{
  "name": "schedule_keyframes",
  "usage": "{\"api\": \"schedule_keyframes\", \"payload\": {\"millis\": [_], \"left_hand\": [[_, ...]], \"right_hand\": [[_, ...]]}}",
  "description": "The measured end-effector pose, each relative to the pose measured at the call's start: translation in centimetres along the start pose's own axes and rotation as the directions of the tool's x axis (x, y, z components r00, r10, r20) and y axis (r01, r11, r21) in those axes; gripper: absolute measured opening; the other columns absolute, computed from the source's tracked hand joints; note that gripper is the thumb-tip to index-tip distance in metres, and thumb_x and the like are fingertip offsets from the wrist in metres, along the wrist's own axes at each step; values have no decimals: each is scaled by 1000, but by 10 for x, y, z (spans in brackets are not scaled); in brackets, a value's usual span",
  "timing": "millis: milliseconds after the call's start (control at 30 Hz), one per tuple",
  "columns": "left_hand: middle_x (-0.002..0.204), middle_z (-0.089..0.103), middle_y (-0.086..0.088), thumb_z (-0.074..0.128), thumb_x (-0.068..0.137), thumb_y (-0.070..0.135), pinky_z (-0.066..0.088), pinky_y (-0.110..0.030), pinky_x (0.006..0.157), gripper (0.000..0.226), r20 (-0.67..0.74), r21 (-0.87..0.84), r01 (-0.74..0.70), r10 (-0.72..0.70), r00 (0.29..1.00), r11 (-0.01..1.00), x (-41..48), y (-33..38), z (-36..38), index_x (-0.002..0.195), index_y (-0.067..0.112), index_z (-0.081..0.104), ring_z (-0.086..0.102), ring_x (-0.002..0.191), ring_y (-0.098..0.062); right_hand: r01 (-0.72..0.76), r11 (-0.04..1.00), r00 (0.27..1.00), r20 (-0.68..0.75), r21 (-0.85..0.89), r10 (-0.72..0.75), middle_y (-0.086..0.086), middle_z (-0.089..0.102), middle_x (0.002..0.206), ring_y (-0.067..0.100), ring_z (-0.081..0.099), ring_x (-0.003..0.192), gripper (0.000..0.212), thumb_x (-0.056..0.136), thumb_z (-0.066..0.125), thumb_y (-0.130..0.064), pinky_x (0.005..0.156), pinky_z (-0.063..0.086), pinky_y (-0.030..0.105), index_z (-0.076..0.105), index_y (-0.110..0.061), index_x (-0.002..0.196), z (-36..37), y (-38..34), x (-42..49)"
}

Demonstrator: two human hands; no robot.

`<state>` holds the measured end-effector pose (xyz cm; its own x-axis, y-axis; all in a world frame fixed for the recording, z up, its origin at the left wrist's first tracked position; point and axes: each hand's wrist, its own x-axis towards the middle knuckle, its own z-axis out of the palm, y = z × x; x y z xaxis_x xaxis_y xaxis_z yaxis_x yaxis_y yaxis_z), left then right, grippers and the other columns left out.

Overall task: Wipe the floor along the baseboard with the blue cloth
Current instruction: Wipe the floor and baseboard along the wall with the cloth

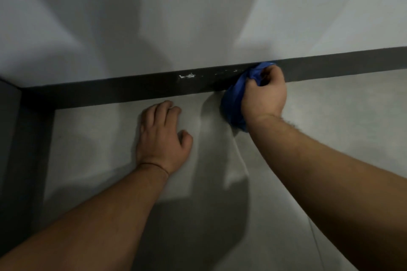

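the right hand (263,92) is seen closed in a fist around a bunched blue cloth (234,103), the fingers curled over its upper folds while the rest of the fabric hangs out to the left of the palm and below it. the left hand (161,136) is laid flat and open on the floor (330,116), palm down, fingers spread and pointed toward the wall; nothing is held in it, and it is judged to serve as a prop for the body. the cloth is pressed where the floor meets the dark baseboard (132,92), its top reaching up against the face of the board and its lower part resting on the floor just in front of it. the baseboard is seen as a long strip running from the corner at the left to the right edge of the view, rising slightly to the right, and this is the axis the wipe must be kept along. the cloth lies to the right of the left hand, well apart from it, so the work falls wholly to the right arm. white specks (187,76) are seen on the baseboard between the two hands, just left of the cloth. from this it is judged that a stroke toward the corner would be carried leftward past the marks and toward the braced hand, while a stroke rightward would meet bare floor.
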<state>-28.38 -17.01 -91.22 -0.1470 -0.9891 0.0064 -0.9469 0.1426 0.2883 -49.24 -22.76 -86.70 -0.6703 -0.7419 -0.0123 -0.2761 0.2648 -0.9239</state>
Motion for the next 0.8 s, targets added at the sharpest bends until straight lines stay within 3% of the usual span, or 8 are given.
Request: {"api": "schedule_keyframes", "payload": {"millis": [67, 233, 367, 467, 533, 633, 800], "left_hand": [[145, 51, -11, 46, 81, 40, 36, -48, 116, 62, 1, 10, -3, 3, 1000, 1000, 0, -1, 0, 136, 13, 57, 44, 134, -34], [146, 50, -11, 45, 81, 41, 37, -48, 116, 63, -2, 7, 3, -3, 1000, 1000, 0, -1, 0, 136, 13, 56, 44, 134, -34], [146, 51, -11, 45, 81, 40, 35, -48, 117, 63, -11, -21, 13, -14, 1000, 1000, -1, -1, -2, 137, 12, 56, 44, 134, -34], [145, 51, -11, 44, 81, 41, 34, -47, 118, 64, -6, -26, 11, -12, 1000, 1000, -1, 1, -2, 137, 12, 57, 44, 135, -33], [147, 50, -10, 43, 82, 43, 35, -47, 119, 65, 2, -25, 16, -15, 1000, 1000, -1, 1, -2, 138, 14, 56, 42, 136, -32], [152, 46, -9, 43, 85, 50, 35, -49, 120, 69, 29, -19, 25, -25, 999, 1000, -2, 0, -1, 143, 15, 51, 37, 142, -31], [155, 45, -7, 59, 87, 46, 37, -48, 120, 64, 24, -114, 80, -78, 997, 990, 0, -3, 5, 143, 16, 49, 35, 144, -29]], "right_hand": [[-7, 999, 996, 86, -33, 10, 1, 68, 100, 13, 63, 92, 11, 92, 61, -7, 73, 40, 1, 62, -18, 94, 13, -1, -14], [42, 992, 977, 213, -116, -17, -1, 68, 111, 12, 62, 105, 19, 94, 62, -13, 95, 49, 24, 70, -18, 110, 17, -2, -24], [-6, 1000, 999, 44, -31, 8, 2, 71, 104, 16, 66, 101, 18, 90, 65, -8, 96, 50, 24, 69, -8, 107, 0, -3, -12], [-34, 999, 999, -13, -12, 34, -5, 67, 96, 12, 65, 96, 13, 88, 67, -9, 86, 47, 12, 66, -15, 100, 5, -9, -11], [-20, 1000, 999, 36, -22, 21, -5, 69, 92, 11, 66, 91, 10, 88, 69, -12, 83, 49, 12, 66, -18, 95, 17, -12, -22], [9, 999, 990, 141, -38, -3, 3, 72, 95, 16, 68, 92, 7, 88, 70, -14, 87, 54, 25, 71, -14, 95, 39, -16, -42], [109, 989, 952, 295, -97, -76, 5, 73, 105, 17, 67, 100, 18, 87, 71, -14, 95, 53, 35, 76, -12, 103, 58, -24, -60]]}}
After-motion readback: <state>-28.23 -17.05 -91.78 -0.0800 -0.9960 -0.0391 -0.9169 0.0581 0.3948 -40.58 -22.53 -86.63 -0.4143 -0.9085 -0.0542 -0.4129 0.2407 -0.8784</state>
